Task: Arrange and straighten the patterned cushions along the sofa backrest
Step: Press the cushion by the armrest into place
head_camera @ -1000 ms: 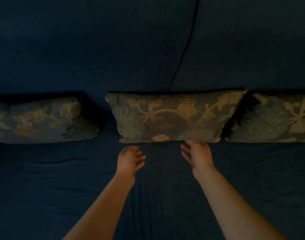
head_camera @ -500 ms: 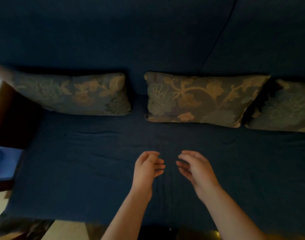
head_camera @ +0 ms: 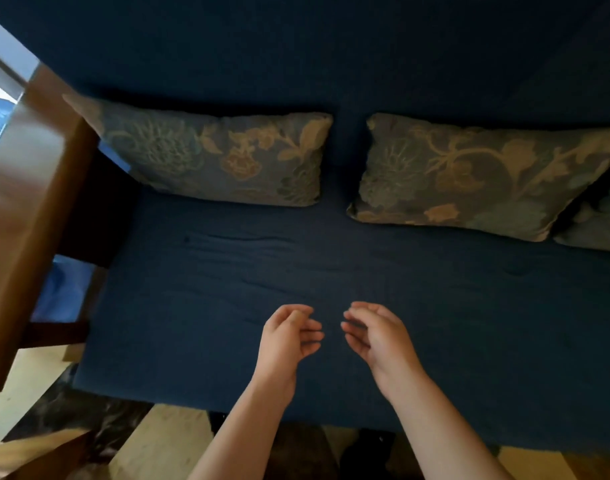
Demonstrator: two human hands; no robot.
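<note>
left hand [head_camera: 289, 336]: grip loosely curled, empty, above the sofa seat [head_camera: 199, 306] | right hand [head_camera: 378, 334]: same, empty | cushions: left cushion [head_camera: 224, 157], middle cushion [head_camera: 476, 174] leaned on the backrest [head_camera: 331, 53], well apart from hands

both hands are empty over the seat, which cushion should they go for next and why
Probably reach forward and left to the left cushion. Both the left hand and right hand hang empty over the blue seat, touching nothing. That cushion's left end runs up against the wooden armrest, and a gap separates it from the middle cushion, so nudging it right would likely even the row.
</note>
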